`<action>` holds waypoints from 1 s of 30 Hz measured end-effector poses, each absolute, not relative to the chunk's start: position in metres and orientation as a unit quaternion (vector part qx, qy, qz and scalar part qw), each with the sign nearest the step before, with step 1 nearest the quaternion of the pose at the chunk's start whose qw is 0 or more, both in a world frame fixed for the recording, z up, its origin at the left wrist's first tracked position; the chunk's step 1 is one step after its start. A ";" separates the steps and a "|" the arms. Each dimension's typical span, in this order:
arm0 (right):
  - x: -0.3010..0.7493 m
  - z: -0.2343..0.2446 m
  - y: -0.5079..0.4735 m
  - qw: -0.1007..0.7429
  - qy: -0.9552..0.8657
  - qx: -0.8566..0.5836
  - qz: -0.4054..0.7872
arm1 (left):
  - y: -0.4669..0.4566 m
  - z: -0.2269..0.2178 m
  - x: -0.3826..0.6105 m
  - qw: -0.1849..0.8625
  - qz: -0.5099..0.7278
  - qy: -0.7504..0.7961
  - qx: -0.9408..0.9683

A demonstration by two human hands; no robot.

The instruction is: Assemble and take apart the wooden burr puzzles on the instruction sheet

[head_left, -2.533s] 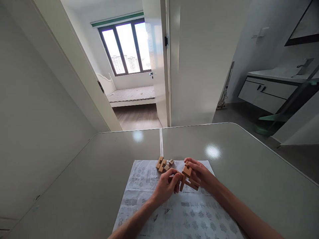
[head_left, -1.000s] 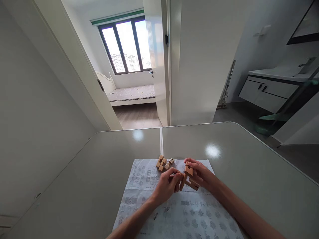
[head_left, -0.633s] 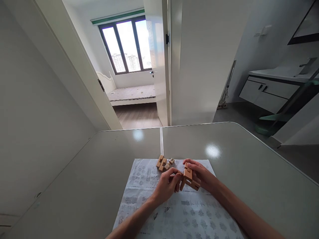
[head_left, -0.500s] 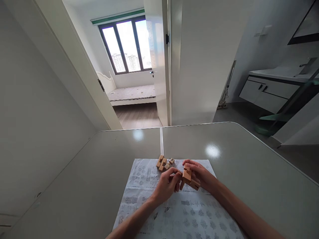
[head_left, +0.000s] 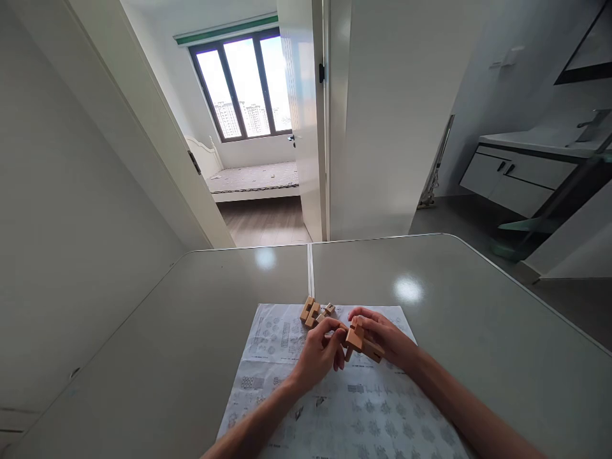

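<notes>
1. Wooden blocks (head_left: 354, 339), notched: lower centre of frame, held over paper sheet; dark mark on one, illegible.
2. Left hand (head_left: 321, 349): fingers pinched closed at the blocks' left end.
3. Right hand (head_left: 388, 338): fingers curled round their right side.
4. Paper sheet (head_left: 329, 408): printed diagrams, text too small; loose blocks (head_left: 310, 311) at its top edge.
5. Bench (head_left: 478, 312): surface extends both sides; far edge mid-frame.
6. Change: upper block now lower, earlier gap beneath closed.

Table (head_left: 478, 338): grey, glossy, pale rim. Printed paper sheet (head_left: 344, 411) flat on it, creased. Loose wooden blocks (head_left: 313, 314) bunched at sheet's far edge, left of centre. Pale seam (head_left: 310, 271) runs from there, away from sheet. Glare (head_left: 408, 289) just past sheet's far right corner.
</notes>
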State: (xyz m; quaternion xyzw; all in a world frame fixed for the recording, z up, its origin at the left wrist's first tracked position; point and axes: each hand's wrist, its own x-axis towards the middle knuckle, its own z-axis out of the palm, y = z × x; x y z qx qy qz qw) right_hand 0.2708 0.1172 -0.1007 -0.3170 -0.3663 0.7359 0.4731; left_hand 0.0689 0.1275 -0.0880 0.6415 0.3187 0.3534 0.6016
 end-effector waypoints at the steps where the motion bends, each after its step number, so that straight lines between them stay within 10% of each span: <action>1: 0.271 -0.102 0.117 0.473 -0.368 -0.319 0.734 | 0.127 -0.088 0.069 0.602 0.354 0.319 0.641; 30: 0.277 -0.107 0.121 0.440 -0.449 -0.366 0.686 | 0.131 -0.083 0.070 0.539 0.367 0.362 0.666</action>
